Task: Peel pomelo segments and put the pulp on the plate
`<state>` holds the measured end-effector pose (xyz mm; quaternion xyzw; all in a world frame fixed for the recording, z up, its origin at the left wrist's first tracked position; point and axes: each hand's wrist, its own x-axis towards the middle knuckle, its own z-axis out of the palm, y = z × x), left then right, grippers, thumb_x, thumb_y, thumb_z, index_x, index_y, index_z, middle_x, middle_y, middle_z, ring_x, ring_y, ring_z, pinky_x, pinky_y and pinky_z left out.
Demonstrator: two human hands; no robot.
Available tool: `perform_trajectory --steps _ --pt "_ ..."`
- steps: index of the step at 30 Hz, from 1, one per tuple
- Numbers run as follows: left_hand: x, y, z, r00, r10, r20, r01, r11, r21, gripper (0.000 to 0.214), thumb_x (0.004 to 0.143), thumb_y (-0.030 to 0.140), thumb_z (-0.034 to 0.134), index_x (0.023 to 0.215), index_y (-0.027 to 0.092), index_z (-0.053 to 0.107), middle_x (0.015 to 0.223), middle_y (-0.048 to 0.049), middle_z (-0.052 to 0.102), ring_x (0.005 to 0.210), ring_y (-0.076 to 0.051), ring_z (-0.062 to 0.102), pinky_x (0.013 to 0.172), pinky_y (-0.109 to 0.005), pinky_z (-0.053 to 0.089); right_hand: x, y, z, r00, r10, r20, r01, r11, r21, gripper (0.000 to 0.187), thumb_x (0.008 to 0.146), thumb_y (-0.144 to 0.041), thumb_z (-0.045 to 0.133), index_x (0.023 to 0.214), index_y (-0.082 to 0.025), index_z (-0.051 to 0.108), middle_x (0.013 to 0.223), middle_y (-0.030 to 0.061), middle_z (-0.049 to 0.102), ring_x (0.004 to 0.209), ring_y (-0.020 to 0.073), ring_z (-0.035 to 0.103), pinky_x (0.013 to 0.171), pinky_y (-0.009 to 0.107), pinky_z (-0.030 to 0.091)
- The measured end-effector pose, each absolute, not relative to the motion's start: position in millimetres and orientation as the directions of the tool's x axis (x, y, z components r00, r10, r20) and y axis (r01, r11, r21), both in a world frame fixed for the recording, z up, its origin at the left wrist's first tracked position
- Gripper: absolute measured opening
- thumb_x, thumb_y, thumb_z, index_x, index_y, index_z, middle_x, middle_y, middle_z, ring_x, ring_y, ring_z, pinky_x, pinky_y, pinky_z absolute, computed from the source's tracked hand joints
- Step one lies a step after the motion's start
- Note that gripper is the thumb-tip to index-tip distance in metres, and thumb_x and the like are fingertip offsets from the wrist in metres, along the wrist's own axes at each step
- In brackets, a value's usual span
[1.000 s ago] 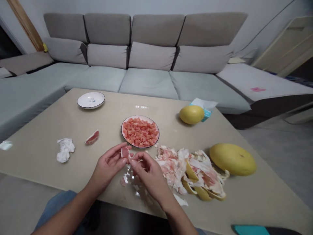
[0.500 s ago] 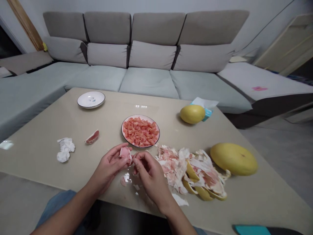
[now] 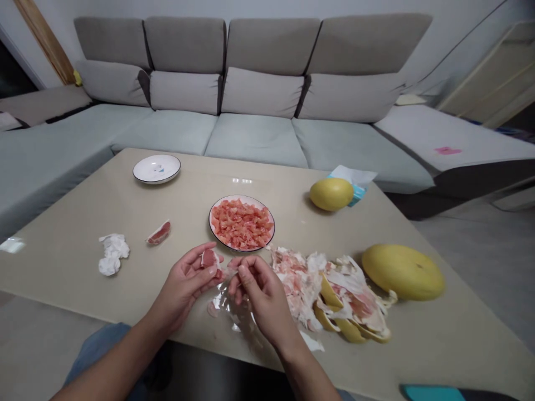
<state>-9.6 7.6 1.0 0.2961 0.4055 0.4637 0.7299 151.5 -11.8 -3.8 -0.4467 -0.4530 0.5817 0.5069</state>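
Living rm, prob. home: long grey sofa (image 3: 179, 131) w/ cushions (image 3: 261, 92), low coffee tbl (image 3: 83, 223)

"What's that segment (image 3: 209, 258) in your left hand (image 3: 183, 287) like?"

"Matt skin; the shred of membrane (image 3: 230, 272) at my right hand (image 3: 262, 301) looks thin and filmy."

"And around you?"

"The tabletop (image 3: 288, 206) is smooth and glossy, mirroring light. The white plate (image 3: 146, 167) looks glazed, like ceramic. That crumpled tissue (image 3: 112, 254) is matt paper, the sofa (image 3: 263, 92) matt cloth, the large yellow fruit (image 3: 403, 272) smooth-rinded."
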Motion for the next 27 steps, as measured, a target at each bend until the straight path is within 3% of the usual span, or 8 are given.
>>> perform_trajectory --steps 5,11,18,22,27 --pt "-12.1 7.9 1.5 0.309 0.891 -0.332 -0.459 0.445 0.769 0.046 0.077 0.016 0.075 0.121 0.024 0.064 0.105 -0.0037 0.068 0.086 -0.013 0.068 0.081 -0.023 0.056 154.0 -10.6 1.2 -0.123 0.977 -0.173 -0.328 -0.204 -0.922 0.031 0.085 -0.051 0.063 0.085 -0.022 0.053 0.073 -0.0013 0.062 0.054 0.0116 0.057 0.053 0.024 0.045" --pt "-13.6 8.4 0.4 0.392 0.845 -0.364 -0.456 0.522 0.721 0.045 0.076 0.015 0.076 0.119 0.022 0.065 0.105 -0.0068 0.068 0.091 -0.018 0.068 0.09 -0.034 0.055 154.4 -9.1 0.4 -0.136 0.975 -0.177 -0.412 -0.218 -0.885 0.036 0.081 -0.053 0.067 0.083 -0.021 0.051 0.075 0.0001 0.063 0.055 0.0109 0.058 0.053 0.023 0.046" --pt "-14.8 8.8 -2.0 0.396 0.842 -0.367 -0.408 0.519 0.751 0.043 0.078 0.021 0.075 0.12 0.022 0.064 0.105 -0.007 0.068 0.093 -0.019 0.068 0.087 -0.034 0.056 157.3 -8.2 1.8 -0.145 0.98 -0.138 -0.343 -0.181 -0.922 0.036 0.083 -0.055 0.064 0.081 -0.021 0.052 0.081 0.0017 0.065 0.06 0.0122 0.06 0.057 0.025 0.051" --pt "-13.5 7.4 -4.6 0.4 0.847 -0.35 -0.394 0.504 0.768 0.035 0.078 0.02 0.076 0.111 0.02 0.067 0.092 -0.0043 0.069 0.086 -0.015 0.068 0.085 -0.029 0.055 157.4 -8.2 1.9 -0.147 0.98 -0.137 -0.337 -0.18 -0.924 0.034 0.084 -0.052 0.064 0.081 -0.021 0.053 0.074 -0.0002 0.063 0.058 0.0115 0.059 0.056 0.024 0.05" --pt "-14.0 6.9 -6.7 0.452 0.836 -0.312 -0.408 0.505 0.761 0.025 0.078 0.018 0.076 0.102 0.017 0.068 0.092 -0.005 0.069 0.084 -0.014 0.068 0.084 -0.025 0.054 160.3 -6.4 1.1 -0.098 0.986 -0.134 -0.347 -0.16 -0.924 0.032 0.083 -0.05 0.066 0.079 -0.021 0.052 0.07 -0.0029 0.057 0.056 0.0109 0.056 0.055 0.024 0.05"
